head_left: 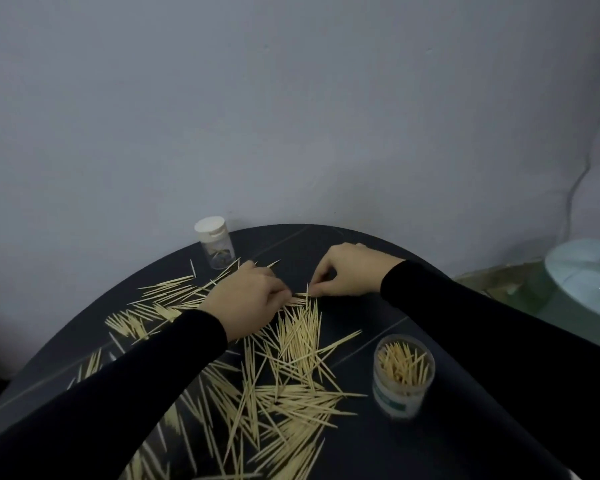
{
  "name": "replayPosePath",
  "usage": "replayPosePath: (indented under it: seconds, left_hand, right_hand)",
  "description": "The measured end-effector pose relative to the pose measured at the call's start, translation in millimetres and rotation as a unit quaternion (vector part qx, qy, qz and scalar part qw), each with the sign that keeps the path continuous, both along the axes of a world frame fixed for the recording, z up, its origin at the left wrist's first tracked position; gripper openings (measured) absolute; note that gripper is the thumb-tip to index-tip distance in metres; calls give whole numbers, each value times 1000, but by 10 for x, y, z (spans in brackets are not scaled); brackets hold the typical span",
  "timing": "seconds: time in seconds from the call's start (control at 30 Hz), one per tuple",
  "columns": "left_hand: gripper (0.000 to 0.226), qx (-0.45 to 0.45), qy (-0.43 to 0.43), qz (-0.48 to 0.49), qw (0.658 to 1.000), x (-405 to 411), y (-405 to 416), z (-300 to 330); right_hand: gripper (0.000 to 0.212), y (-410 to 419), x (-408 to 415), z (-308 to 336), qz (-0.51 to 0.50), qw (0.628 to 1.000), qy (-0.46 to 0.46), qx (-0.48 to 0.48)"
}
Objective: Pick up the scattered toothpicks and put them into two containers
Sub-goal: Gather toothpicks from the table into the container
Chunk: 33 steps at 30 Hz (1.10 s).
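Note:
Many pale wooden toothpicks (291, 382) lie scattered across a dark round table (354, 320). My left hand (243, 299) and my right hand (343, 271) meet near the table's far middle, both pinching a small bundle of toothpicks (300, 297) between them. An open clear container (403, 374) at the right front is partly filled with upright toothpicks. A second clear container with a white lid (215, 242) stands at the far left edge, nearly empty.
A grey wall rises right behind the table. A pale green rounded object (582, 282) sits off the table at the right. Black sleeves cover both forearms, and the left forearm lies over part of the toothpick pile.

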<state>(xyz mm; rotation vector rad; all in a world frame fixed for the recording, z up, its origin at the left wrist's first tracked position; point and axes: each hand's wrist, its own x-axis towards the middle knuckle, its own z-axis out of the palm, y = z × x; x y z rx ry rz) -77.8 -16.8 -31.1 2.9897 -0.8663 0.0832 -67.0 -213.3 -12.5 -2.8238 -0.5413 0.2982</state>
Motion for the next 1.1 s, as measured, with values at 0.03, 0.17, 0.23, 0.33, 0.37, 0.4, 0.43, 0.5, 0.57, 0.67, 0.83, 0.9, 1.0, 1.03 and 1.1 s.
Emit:
replayPosePath:
  seconds: [0.03, 0.17, 0.23, 0.33, 0.37, 0.4, 0.43, 0.5, 0.57, 0.67, 0.83, 0.9, 1.0, 1.03, 1.1]
  left_hand:
    - [37, 8, 12, 0, 1000, -63, 31, 12]
    - [50, 25, 41, 12, 999, -290, 145, 32]
    - [54, 26, 38, 18, 999, -381, 168, 5]
    - [53, 15, 19, 28, 999, -461, 165, -39]
    - [51, 11, 14, 32, 999, -490, 163, -47]
    - [50, 7, 8, 34, 999, -504, 150, -51]
    - [48, 4, 6, 38, 999, -521, 137, -55]
    - [44, -4, 5, 45, 999, -552, 113, -49]
    - [41, -3, 5, 47, 999, -565, 97, -24]
    - [37, 0, -4, 51, 999, -575, 86, 9]
    - [40, -3, 4, 54, 999, -692, 65, 12]
    - [39, 4, 18, 55, 998, -754, 44, 1]
    - [36, 6, 5, 62, 998, -797, 26, -31]
    - [36, 5, -1, 67, 998, -815, 25, -33]
    - [36, 4, -9, 74, 997, -818, 17, -38]
  right_hand:
    - [39, 25, -41, 17, 0, 1000, 16, 8]
    - [65, 113, -164, 22, 22, 999, 42, -11]
    - [70, 142, -196, 11, 20, 999, 38, -22]
    - [69, 180, -219, 22, 6, 998, 45, -32]
    - [65, 191, -234, 31, 0, 998, 59, -24]
    - [59, 190, -234, 37, -9, 997, 77, -5]
    - [52, 181, -232, 39, -17, 995, 96, 16]
    - [41, 155, -225, 50, -28, 993, 111, 32]
    - [33, 124, -239, 79, -35, 993, 112, 21]
    - [33, 102, -274, 120, -47, 994, 94, -6]
    - [64, 110, -360, 154, -88, 988, 39, -124]
    - [62, 129, -396, 138, -88, 987, 56, -125]
    - [40, 150, -438, 109, -76, 992, 92, -51]
    - [32, 158, -463, 109, -73, 992, 102, -25]
    - [23, 155, -486, 103, -69, 993, 100, -2]
